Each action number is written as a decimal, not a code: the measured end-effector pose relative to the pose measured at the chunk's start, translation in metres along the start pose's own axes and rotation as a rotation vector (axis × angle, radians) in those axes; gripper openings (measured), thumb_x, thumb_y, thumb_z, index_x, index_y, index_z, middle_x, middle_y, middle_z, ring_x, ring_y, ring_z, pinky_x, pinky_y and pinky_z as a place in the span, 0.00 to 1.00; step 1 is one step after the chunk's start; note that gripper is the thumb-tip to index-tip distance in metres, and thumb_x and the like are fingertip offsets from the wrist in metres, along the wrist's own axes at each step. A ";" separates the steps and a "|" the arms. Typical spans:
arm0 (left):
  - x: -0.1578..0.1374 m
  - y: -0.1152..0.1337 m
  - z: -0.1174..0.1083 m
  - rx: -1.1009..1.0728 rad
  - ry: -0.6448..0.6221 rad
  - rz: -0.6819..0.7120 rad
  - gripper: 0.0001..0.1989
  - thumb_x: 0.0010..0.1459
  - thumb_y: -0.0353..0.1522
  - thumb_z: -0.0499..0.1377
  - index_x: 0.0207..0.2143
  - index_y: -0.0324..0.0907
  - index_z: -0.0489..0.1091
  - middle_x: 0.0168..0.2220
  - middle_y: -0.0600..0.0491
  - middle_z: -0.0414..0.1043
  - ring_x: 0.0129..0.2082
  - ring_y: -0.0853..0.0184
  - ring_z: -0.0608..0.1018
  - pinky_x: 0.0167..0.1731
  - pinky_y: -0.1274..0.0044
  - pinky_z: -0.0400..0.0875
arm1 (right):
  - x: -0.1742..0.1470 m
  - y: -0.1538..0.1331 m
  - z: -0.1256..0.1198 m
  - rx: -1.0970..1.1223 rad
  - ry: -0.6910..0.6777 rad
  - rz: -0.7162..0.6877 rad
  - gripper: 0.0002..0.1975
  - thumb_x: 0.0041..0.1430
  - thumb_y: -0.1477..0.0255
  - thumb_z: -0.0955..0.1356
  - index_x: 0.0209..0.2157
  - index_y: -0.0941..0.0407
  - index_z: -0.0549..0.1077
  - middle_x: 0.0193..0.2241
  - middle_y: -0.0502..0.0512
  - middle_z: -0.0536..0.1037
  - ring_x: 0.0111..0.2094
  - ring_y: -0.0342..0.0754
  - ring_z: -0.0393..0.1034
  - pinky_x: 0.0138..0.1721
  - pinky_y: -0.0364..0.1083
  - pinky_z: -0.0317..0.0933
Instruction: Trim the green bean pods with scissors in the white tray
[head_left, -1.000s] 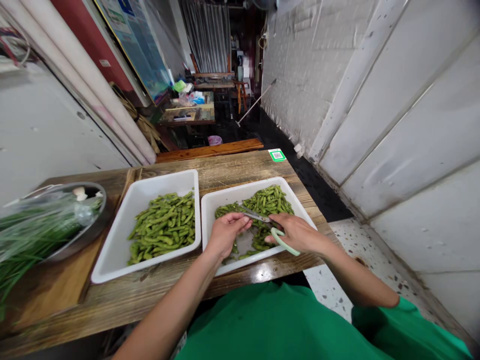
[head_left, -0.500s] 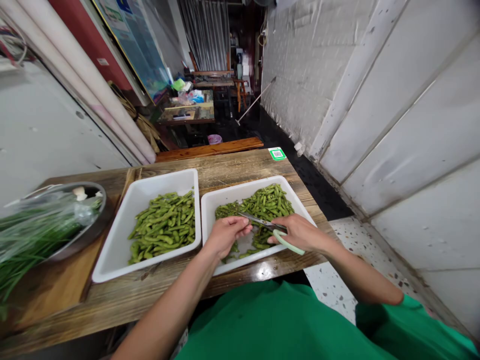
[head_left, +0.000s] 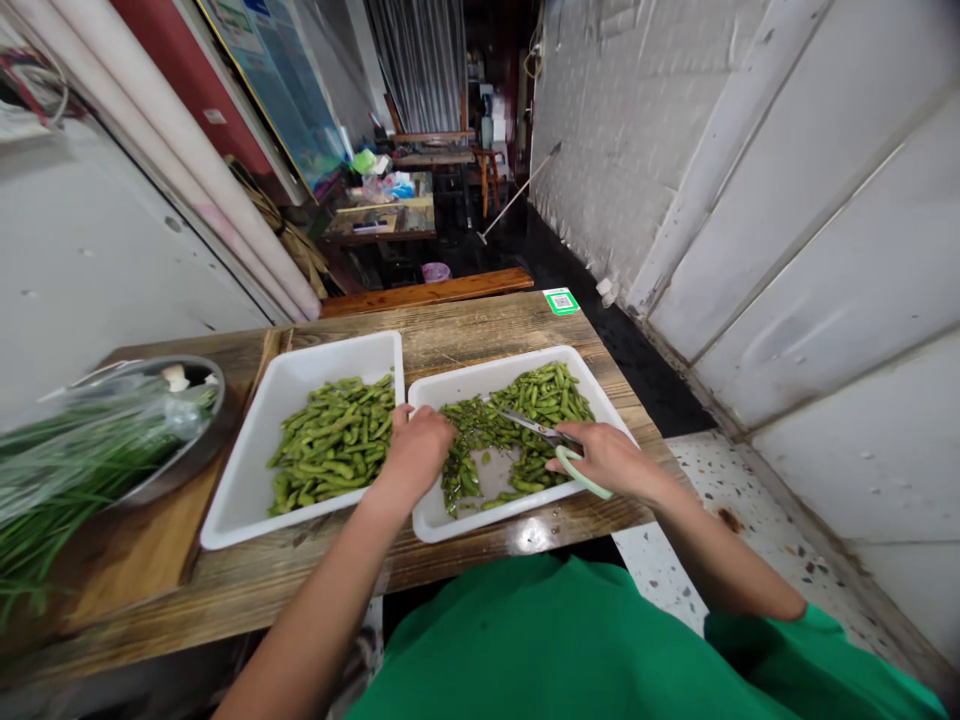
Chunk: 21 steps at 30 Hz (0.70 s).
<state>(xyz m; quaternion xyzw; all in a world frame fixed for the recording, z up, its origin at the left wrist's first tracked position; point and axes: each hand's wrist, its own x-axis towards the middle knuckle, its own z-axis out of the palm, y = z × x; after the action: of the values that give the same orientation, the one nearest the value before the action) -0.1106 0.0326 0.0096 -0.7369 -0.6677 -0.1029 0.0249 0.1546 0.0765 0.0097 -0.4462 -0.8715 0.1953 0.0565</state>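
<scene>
My right hand (head_left: 609,456) grips a pair of scissors (head_left: 531,425) with pale green handles, the blades pointing left over the right white tray (head_left: 615,415). Green edamame pods (head_left: 553,393) lie in that tray, with small trimmed bits at its left side and a bare patch of bottom in the middle. Where the two trays meet, my left hand (head_left: 418,446) hovers over the rims, back of the hand up and fingers curled; whatever they hold is hidden. The left white tray (head_left: 244,450) contains a heap of edamame pods (head_left: 336,440).
At the left, a metal bowl (head_left: 217,425) of bagged green stalks (head_left: 82,450) stands on a wooden board (head_left: 142,560). A QR-code card (head_left: 562,301) lies at the wooden table's (head_left: 472,330) far right corner. Beyond are a bench (head_left: 435,292) and a cluttered table (head_left: 382,225).
My left hand has moved left, away from the scissor tips, to the rims between the trays. My right hand keeps the scissors over the right tray. The view has shifted slightly.
</scene>
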 end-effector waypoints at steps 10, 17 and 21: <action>0.019 0.003 0.022 -0.069 -0.238 0.131 0.08 0.45 0.25 0.54 0.16 0.38 0.68 0.20 0.47 0.69 0.29 0.62 0.70 0.38 0.68 0.54 | -0.001 -0.004 0.002 0.049 0.030 -0.011 0.25 0.47 0.55 0.63 0.44 0.56 0.67 0.30 0.55 0.74 0.31 0.48 0.68 0.31 0.41 0.56; 0.018 0.032 0.018 -1.199 -0.182 -0.335 0.13 0.40 0.38 0.60 0.26 0.37 0.69 0.25 0.52 0.72 0.26 0.68 0.72 0.30 0.77 0.64 | 0.002 -0.014 -0.002 0.155 0.026 -0.081 0.27 0.49 0.55 0.62 0.46 0.58 0.64 0.31 0.57 0.73 0.32 0.47 0.66 0.31 0.41 0.55; 0.015 0.041 0.017 -1.484 -0.188 -0.404 0.13 0.38 0.36 0.62 0.24 0.36 0.69 0.25 0.51 0.72 0.27 0.68 0.73 0.34 0.75 0.65 | 0.003 -0.016 -0.002 0.149 0.029 -0.098 0.27 0.47 0.55 0.63 0.45 0.58 0.65 0.29 0.56 0.72 0.29 0.46 0.65 0.29 0.41 0.54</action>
<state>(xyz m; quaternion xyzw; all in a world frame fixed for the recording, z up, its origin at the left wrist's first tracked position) -0.0667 0.0459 0.0002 -0.4301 -0.5447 -0.4630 -0.5512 0.1409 0.0710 0.0179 -0.4005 -0.8744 0.2501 0.1114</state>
